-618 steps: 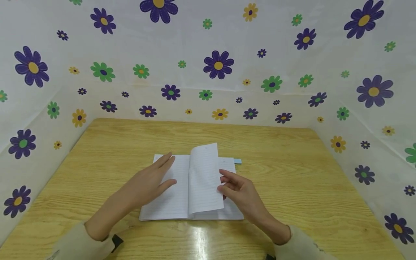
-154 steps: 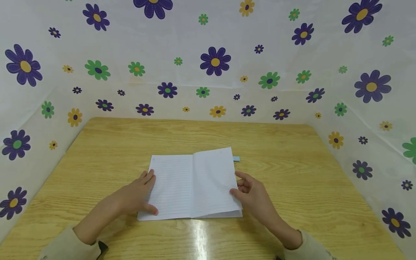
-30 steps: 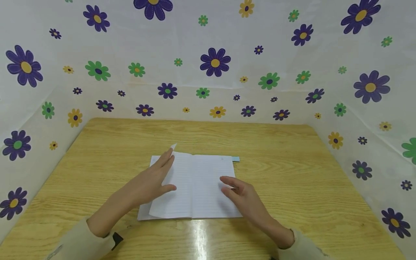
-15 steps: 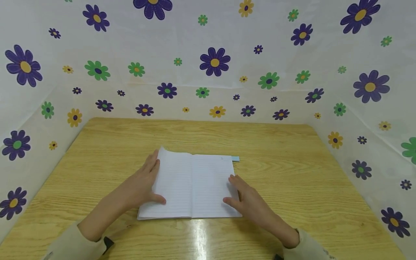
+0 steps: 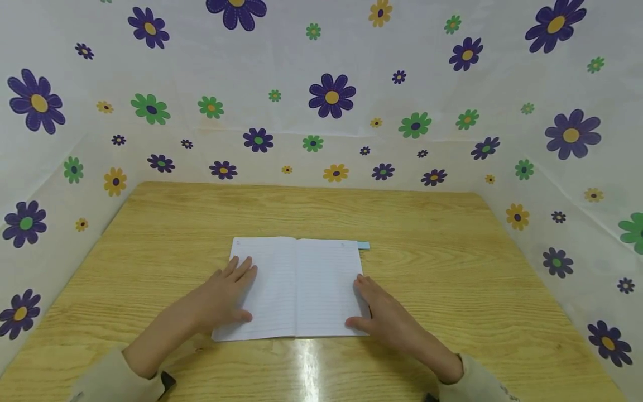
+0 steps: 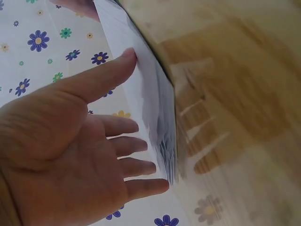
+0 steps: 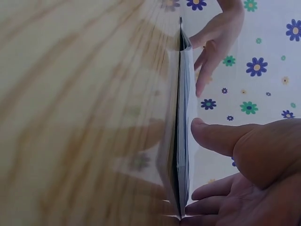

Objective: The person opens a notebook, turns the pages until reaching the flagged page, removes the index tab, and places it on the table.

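A lined notebook (image 5: 321, 290) lies spread on the table, its pages white and bearing no visible writing. On the left page my left hand (image 5: 223, 298) rests with fingers extended and spread, the thumb toward the near part of the page. My right hand (image 5: 389, 315) touches the right page's outer edge, fingers straight and thumb lying on the paper. From the left wrist view, the notebook's page edges (image 6: 164, 127) show beside the left hand's fingertips. In the right wrist view, the notebook's thin side (image 7: 183, 122) stands near the right thumb, with the left hand beyond.
A pale blue tab (image 5: 364, 245) sticks out from the notebook's far right side. The wood-grain table (image 5: 452, 251) extends around it. White cloth (image 5: 281, 67) printed with flowers encloses the back and both sides.
The page lifted at the left has come down flat under my left hand, which moved left and nearer. My right hand has shifted slightly right and lowered onto the right page's edge.
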`<state>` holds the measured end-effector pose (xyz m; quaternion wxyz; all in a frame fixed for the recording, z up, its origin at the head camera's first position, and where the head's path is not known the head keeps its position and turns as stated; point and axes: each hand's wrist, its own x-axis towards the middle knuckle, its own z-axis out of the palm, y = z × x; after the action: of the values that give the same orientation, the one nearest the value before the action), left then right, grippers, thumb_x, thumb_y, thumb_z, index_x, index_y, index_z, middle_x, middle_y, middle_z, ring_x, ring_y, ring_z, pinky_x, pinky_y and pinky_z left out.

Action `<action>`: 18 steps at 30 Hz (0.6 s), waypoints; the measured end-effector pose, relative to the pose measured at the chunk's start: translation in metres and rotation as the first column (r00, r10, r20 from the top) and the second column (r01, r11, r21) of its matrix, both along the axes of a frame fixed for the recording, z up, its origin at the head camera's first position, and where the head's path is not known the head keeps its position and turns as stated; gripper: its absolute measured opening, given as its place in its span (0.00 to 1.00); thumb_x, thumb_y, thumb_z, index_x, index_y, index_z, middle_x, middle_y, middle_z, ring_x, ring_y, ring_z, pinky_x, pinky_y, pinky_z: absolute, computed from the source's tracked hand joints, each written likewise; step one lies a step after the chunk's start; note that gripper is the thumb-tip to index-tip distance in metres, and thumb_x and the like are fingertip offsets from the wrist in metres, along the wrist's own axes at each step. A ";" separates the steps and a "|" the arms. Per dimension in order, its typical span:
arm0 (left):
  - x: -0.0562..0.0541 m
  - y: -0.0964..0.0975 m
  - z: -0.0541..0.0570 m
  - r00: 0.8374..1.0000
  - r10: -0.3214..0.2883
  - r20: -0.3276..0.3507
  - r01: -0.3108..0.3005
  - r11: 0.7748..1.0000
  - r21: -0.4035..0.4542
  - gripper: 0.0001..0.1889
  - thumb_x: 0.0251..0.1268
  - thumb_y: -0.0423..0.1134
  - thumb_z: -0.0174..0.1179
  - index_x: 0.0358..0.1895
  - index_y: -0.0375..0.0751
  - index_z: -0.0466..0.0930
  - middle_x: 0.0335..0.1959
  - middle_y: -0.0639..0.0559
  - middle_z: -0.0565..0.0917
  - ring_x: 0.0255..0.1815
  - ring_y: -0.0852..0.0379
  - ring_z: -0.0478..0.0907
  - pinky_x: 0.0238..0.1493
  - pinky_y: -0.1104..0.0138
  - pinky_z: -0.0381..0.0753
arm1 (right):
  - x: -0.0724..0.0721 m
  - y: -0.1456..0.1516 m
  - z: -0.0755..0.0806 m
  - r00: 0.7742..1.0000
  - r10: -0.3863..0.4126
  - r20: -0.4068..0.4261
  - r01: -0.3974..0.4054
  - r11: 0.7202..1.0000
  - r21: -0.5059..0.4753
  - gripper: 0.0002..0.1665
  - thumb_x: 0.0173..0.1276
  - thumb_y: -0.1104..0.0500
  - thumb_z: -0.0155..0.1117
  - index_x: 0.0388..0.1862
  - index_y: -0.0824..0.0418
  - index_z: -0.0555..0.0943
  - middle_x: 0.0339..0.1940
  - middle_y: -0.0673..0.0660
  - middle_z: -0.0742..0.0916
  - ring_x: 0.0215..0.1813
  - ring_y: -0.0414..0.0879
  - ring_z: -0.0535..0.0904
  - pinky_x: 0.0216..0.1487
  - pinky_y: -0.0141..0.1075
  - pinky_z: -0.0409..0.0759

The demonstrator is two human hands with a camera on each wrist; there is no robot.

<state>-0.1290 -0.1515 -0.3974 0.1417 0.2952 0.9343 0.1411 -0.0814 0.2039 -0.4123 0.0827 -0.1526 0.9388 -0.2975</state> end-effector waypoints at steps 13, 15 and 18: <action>0.009 0.008 -0.005 0.994 0.024 0.103 -0.022 1.000 -0.018 0.51 0.69 0.64 0.62 0.78 0.23 0.57 0.81 0.27 0.50 0.81 0.25 0.41 0.73 0.30 0.50 | 0.000 -0.003 -0.003 0.999 0.036 -0.018 -0.034 0.992 0.125 0.48 0.66 0.52 0.77 0.74 0.77 0.67 0.79 0.72 0.65 0.81 0.66 0.57 0.77 0.59 0.60; 0.010 0.009 -0.006 0.994 0.030 0.104 -0.029 0.999 -0.018 0.56 0.65 0.67 0.64 0.78 0.22 0.55 0.81 0.27 0.49 0.81 0.25 0.41 0.72 0.29 0.50 | 0.001 -0.003 -0.001 0.999 0.040 -0.011 -0.038 0.991 0.129 0.48 0.66 0.52 0.76 0.74 0.78 0.67 0.79 0.73 0.64 0.81 0.67 0.57 0.77 0.60 0.59; 0.011 0.009 -0.007 0.996 0.026 0.090 -0.024 0.999 -0.027 0.58 0.61 0.66 0.67 0.78 0.21 0.55 0.81 0.26 0.49 0.80 0.23 0.41 0.72 0.29 0.51 | 0.001 -0.004 0.002 0.999 0.043 -0.003 -0.042 0.991 0.130 0.47 0.67 0.52 0.76 0.74 0.78 0.67 0.79 0.73 0.64 0.81 0.67 0.57 0.77 0.60 0.59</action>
<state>-0.1185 -0.1426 -0.4042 0.1857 0.2750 0.9323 0.1438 -0.0799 0.1998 -0.4104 0.0959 -0.1679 0.9529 -0.2335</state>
